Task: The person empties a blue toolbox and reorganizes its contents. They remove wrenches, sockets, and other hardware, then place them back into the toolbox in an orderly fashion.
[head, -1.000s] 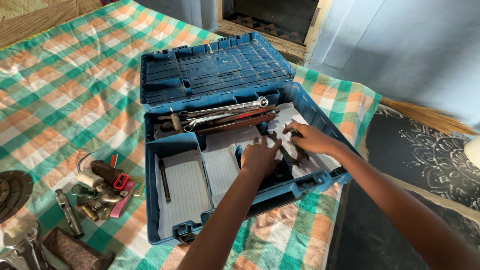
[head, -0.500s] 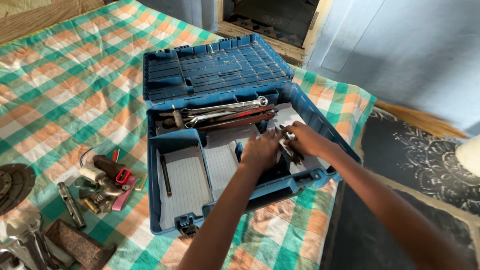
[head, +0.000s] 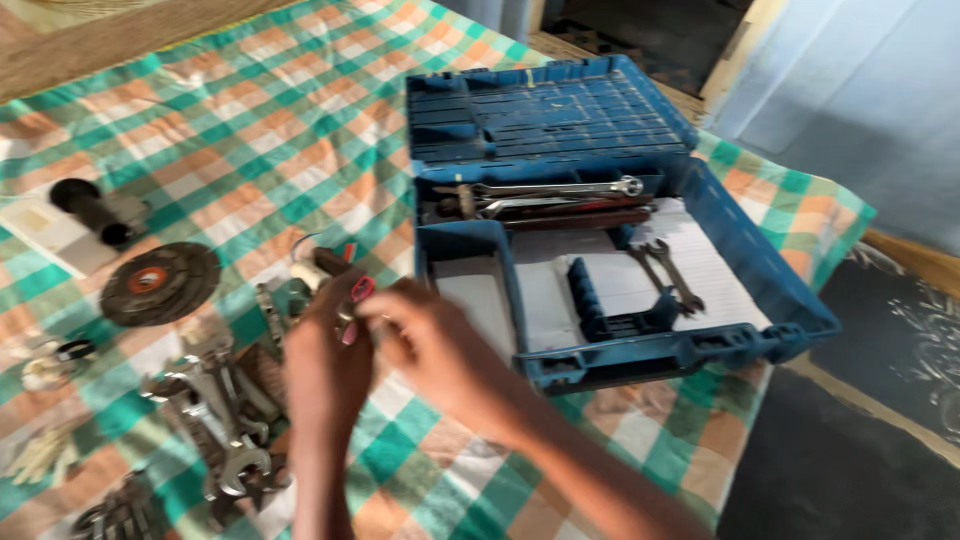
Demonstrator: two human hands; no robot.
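Both hands over the loose tools, beside the open blue toolbox point(head: 700, 345).

The checked tablecloth point(head: 230, 120) carries the box, spanners inside it. Left of it, the left hand point(head: 325, 370) and right hand point(head: 440, 350) meet above a small red-handled tool point(head: 360, 290); their fingers curl loosely, but motion blur hides whether they grip anything.

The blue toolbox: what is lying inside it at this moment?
Inside the blue toolbox, long spanners lie in the back compartment and two small spanners on the lined paper. The hands cover part of the front left compartment, so its contents cannot be seen fully.
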